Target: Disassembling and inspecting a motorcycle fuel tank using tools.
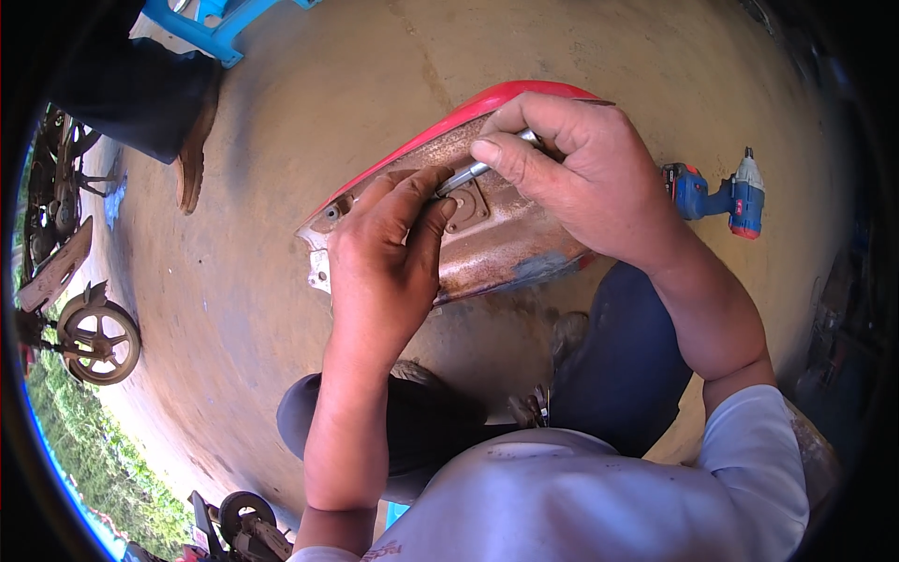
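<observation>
A red motorcycle fuel tank (510,229) lies underside up on the floor in front of me, its bottom brown with rust. A silver rod-shaped metal tool (468,176) slants down toward a small raised plate (468,211) on that underside. The upper end of the tool is in my right hand (585,173), the thumb and curled fingers closed on it. My left hand (389,234) pinches around its lower end, above the plate. The fingers hide the tool's tip and whatever it touches.
A blue cordless impact driver (716,199) lies on the floor to the right. Another person's leg and brown shoe (192,159) are at upper left, near a blue plastic stool (220,33). Motorcycle parts with a wheel (98,342) stand along the left edge.
</observation>
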{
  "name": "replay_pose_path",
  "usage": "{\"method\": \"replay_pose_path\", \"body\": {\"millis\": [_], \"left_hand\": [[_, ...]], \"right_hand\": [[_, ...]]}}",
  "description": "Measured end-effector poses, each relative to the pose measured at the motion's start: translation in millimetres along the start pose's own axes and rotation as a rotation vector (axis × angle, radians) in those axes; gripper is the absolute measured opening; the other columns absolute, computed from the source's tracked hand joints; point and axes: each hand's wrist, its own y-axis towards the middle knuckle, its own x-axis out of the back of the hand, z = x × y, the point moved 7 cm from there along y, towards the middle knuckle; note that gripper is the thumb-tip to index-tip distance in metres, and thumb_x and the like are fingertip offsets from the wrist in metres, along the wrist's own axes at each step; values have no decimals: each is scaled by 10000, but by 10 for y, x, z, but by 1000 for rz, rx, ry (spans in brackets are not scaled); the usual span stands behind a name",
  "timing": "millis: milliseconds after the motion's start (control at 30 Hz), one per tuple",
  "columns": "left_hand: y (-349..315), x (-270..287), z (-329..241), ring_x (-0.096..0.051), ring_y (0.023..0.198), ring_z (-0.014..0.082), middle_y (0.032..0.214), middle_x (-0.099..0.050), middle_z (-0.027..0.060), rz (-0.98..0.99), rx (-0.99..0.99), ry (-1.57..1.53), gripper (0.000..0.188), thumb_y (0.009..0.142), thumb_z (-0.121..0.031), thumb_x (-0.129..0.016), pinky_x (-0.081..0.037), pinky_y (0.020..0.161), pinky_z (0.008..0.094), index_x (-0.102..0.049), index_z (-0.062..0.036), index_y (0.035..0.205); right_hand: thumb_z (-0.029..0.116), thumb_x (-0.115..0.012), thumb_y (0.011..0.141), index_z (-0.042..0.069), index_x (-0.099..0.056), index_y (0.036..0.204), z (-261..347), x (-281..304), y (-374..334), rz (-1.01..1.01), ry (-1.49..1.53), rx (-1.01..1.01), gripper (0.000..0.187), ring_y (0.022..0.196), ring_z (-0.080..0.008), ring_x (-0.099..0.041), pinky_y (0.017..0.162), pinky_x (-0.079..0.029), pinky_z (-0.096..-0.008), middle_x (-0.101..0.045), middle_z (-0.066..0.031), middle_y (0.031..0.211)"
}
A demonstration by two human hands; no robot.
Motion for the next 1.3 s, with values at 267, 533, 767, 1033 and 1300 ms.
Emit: {"method": "replay_pose_path", "body": {"millis": [267,533,767,1033,1300], "left_hand": [[-42,-285,145,-655,865,120,946,-743,56,202,282,-293,208,1003,-107,-701,-531,817,290,-728,38,1149],[-56,41,313,-617,901,142,1033,-730,78,-37,349,-577,257,1004,-189,-712,-483,869,295,-722,11,1165],[24,-249,611,-686,919,202,1055,-707,104,-140,471,-1229,238,1024,-139,-665,-572,861,353,-676,25,1196],[-292,-437,941,-707,1058,274,1159,-689,139,-377,547,-1452,198,1023,-104,-655,-630,951,416,-601,-11,1189],[-95,-735,712,-703,1078,269,1094,-714,130,-358,391,-1958,150,1037,-159,-652,-614,981,450,-635,-25,1102]], "right_hand": [[187,-729,961,1,-675,1202,-96,46,-139,251,-168,166,309,853,-312,-709,770,-550,-373,-710,-211,966],[196,-640,1027,-16,-693,1163,-1353,1558,-1809,-163,-113,-404,257,930,-167,-663,839,-547,-335,-707,-64,1014],[171,-713,994,-32,-579,1350,-3303,2128,-3163,-782,-432,-320,431,958,-158,-626,875,-546,-328,-653,-65,999],[231,-676,1038,34,-614,1241,-3184,2187,-1971,-943,171,-174,289,718,-128,-582,754,-540,-329,-589,-15,816],[202,-671,1009,35,-600,1316,-489,1511,-1018,-292,-298,61,357,688,-122,-599,680,-512,-289,-635,-17,828]]}}
